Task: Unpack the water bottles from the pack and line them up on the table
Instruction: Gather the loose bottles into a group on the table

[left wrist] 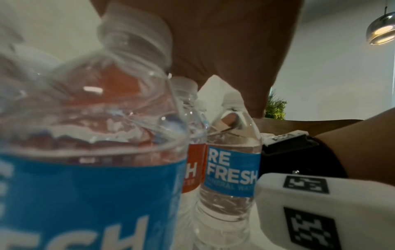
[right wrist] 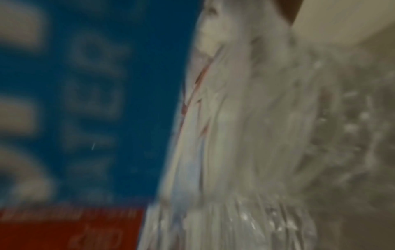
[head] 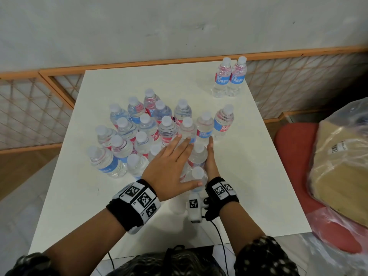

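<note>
Flat hands (head: 169, 166) (head: 211, 162) flank ribbed clear plastic bottles (head: 197, 156)

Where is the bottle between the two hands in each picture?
Head: the nearest bottle is low centre, between the left hand and the right hand.
Left wrist: probably the sharp blue-label one, centre right.
Right wrist: a blurred blue label; cannot tell which bottle.
Landmark: the white marker box by the right wrist, seen in head and left wrist views.
</note>
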A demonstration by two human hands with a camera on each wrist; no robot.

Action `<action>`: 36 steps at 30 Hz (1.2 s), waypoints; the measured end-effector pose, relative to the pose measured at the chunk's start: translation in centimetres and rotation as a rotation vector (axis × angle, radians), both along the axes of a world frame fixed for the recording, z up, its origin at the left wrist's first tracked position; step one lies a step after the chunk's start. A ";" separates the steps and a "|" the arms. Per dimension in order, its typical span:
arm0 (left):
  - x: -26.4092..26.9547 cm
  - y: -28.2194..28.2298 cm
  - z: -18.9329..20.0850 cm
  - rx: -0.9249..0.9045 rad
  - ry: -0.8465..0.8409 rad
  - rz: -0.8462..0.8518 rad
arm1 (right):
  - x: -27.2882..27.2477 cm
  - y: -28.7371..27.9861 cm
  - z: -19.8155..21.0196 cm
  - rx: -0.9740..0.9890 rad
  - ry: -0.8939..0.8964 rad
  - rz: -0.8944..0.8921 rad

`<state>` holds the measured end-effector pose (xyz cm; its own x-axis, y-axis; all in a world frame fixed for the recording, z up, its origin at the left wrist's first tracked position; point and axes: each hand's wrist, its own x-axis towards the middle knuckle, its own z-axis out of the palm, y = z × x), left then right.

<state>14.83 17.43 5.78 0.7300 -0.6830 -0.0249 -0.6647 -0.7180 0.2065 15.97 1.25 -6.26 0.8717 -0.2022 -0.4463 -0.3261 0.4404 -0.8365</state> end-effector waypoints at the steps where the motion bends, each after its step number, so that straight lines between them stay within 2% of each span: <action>1: 0.1 0.2 0.0 0.000 -0.002 0.015 | -0.2 0.6 1.4 -0.032 -0.018 0.023; 5: 0.0 0.5 0.1 -0.030 -0.023 0.020 | -0.8 1.5 4.0 -0.107 -0.035 0.118; 6: -0.1 0.4 0.2 -0.036 -0.032 0.008 | -1.0 1.1 4.0 -0.092 -0.021 0.062; 9: -0.3 -0.3 0.3 -0.007 -0.049 -0.021 | -0.6 -2.9 3.3 -0.210 -0.035 -0.225; 11: -0.2 -0.7 0.3 0.044 -0.025 -0.038 | 0.5 -5.7 3.4 -0.182 -0.008 -0.293; 17: 0.2 -0.2 0.2 0.113 -0.006 -0.126 | 3.4 -6.8 5.2 -0.185 -0.028 0.003; 21: 0.1 0.3 0.5 0.109 0.005 -0.183 | 3.0 -5.4 5.6 -0.185 -0.056 0.030; 23: 0.0 0.8 1.1 0.022 0.048 -0.199 | 2.4 -4.6 6.3 -0.189 -0.070 0.049; 25: 0.2 1.6 2.4 -0.194 0.029 -0.186 | 1.7 -4.4 6.6 -0.199 -0.059 0.057; 28: 1.6 5.1 4.6 -0.503 0.004 -0.011 | -0.6 -3.9 6.1 -0.235 -0.070 0.032; 32: 4.2 12.3 4.0 -0.743 0.065 0.453 | -5.6 -1.6 3.9 -0.231 -0.099 0.071; 34: 5.5 15.2 2.7 -0.847 0.205 0.725 | -7.3 -0.2 2.6 -0.236 -0.077 0.051; 36: 6.6 17.1 1.1 -0.981 0.449 0.912 | -7.6 1.4 2.0 -0.198 -0.037 0.012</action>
<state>21.47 34.56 6.86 0.9756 0.1425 -0.1671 0.2032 -0.2966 0.9331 8.38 2.64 -4.31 0.8897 -0.2721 -0.3665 -0.2979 0.2623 -0.9179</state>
